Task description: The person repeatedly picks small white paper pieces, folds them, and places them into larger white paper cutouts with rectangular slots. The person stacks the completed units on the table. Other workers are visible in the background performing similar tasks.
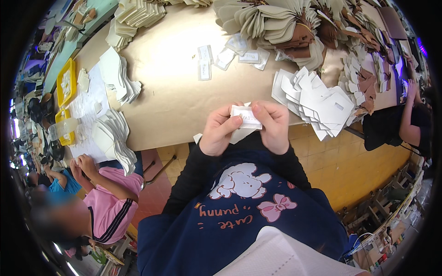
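Between my two hands, at the table's near edge, is a small whitish rectangular label [247, 117] with faint writing on it. My left hand [221, 130] pinches its left side, the thumb lying on its front. At its right side my right hand [272, 125] grips it with the thumb near the upper corner. A white cut piece [240, 135] shows below and behind the label; how it is held is partly hidden by my fingers. Just right of my right hand lies a fanned pile of white cut pieces [313, 99].
Several small clear packets with labels [204, 69] lie farther back on the tan table [170, 106]. Beige and brown cut pieces [276, 23] are heaped at the back right. White stacks [114, 138] and yellow trays [67, 83] stand at left, beside a person in pink [110, 202].
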A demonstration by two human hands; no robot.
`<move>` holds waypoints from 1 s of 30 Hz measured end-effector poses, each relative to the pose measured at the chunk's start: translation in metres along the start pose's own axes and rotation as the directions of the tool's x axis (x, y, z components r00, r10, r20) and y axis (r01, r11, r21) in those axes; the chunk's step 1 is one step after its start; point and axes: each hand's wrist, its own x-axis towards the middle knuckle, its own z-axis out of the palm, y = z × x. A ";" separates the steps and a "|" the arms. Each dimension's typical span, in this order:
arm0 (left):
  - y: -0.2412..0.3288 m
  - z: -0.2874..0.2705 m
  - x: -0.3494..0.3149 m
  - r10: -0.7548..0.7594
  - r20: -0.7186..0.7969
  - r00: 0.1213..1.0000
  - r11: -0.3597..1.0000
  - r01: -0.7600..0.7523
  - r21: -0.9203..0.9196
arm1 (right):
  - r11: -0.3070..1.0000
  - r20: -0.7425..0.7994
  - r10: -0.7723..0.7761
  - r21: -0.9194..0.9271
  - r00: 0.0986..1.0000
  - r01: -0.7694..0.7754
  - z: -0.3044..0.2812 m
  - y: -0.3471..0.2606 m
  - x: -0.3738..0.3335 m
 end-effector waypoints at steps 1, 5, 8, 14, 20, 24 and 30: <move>-0.005 0.004 -0.001 -0.009 -0.020 1.000 0.992 0.006 -0.123 | 0.996 0.007 -0.080 0.051 0.997 0.080 0.003 0.002 0.000; -0.013 0.008 0.006 0.113 0.111 0.987 0.922 -0.063 -0.381 | 0.932 -0.074 -0.265 0.235 0.961 0.275 0.018 0.014 0.001; -0.014 0.008 0.007 0.087 -0.032 0.996 0.967 -0.093 -0.237 | 0.931 -0.139 -0.118 0.328 0.983 0.158 0.020 0.016 0.004; -0.003 -0.036 0.031 0.063 -0.249 0.966 0.709 0.132 0.693 | 0.847 -0.113 -0.026 -0.529 0.993 -0.039 -0.023 0.012 0.020; -0.013 -0.052 0.025 0.419 -0.187 0.888 -0.051 0.229 0.972 | 0.411 -0.040 -0.182 -0.911 0.982 0.039 -0.030 0.029 -0.011; -0.012 -0.048 0.022 0.544 -0.127 0.830 -0.067 0.194 0.979 | 0.327 -0.010 -0.237 -0.943 0.972 0.070 -0.024 0.040 -0.018; -0.002 -0.069 0.008 0.128 0.234 0.964 -0.293 -0.188 0.937 | 0.512 -0.012 -0.129 -0.857 0.992 0.056 -0.021 0.041 -0.013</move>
